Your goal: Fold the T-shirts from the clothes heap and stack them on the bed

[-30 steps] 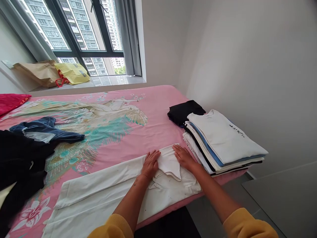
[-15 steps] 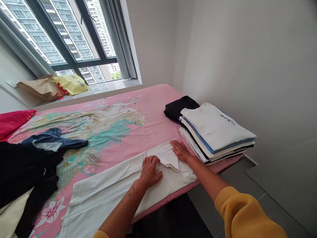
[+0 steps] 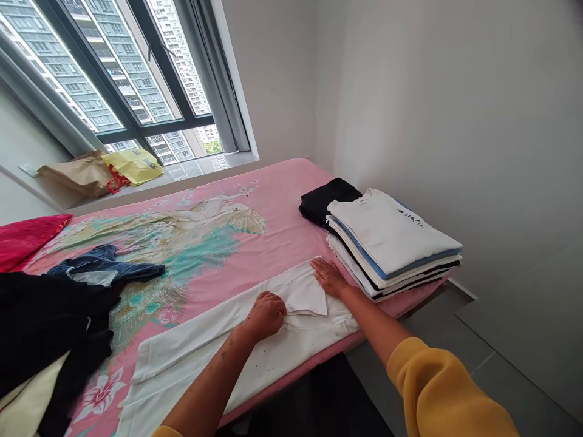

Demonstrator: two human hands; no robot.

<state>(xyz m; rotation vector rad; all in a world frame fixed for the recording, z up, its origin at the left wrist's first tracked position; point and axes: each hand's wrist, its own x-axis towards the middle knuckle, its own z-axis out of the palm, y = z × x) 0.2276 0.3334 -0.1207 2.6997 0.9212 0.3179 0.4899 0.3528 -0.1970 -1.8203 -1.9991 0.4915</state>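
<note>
A white shirt (image 3: 268, 358) lies spread along the near edge of the bed, its long side folded inward and a short sleeve (image 3: 307, 297) laid back over the body. Small dark specks dot the fabric. My left hand (image 3: 265, 315) is closed, fingers curled on the cloth at the sleeve's left edge; its fingertips are partly hidden. Flat on the sleeve's right end rests my right hand (image 3: 328, 277), fingers stretched out. Just beyond that hand stands a stack of folded clothes (image 3: 396, 243), topped by a white shirt with dark lettering.
Folded black clothing (image 3: 325, 200) sits behind the stack. Loose black clothes (image 3: 50, 328) and blue denim (image 3: 104, 264) lie on the pink patterned bedsheet (image 3: 273, 224) at left, near a red pillow (image 3: 31, 240). A yellow bag (image 3: 136, 165) and brown paper bag (image 3: 77, 173) rest on the windowsill.
My left hand has shifted slightly left and its fingers have curled closed on the cloth. The sleeve lies straighter and flatter. My right hand stays pressed on it.
</note>
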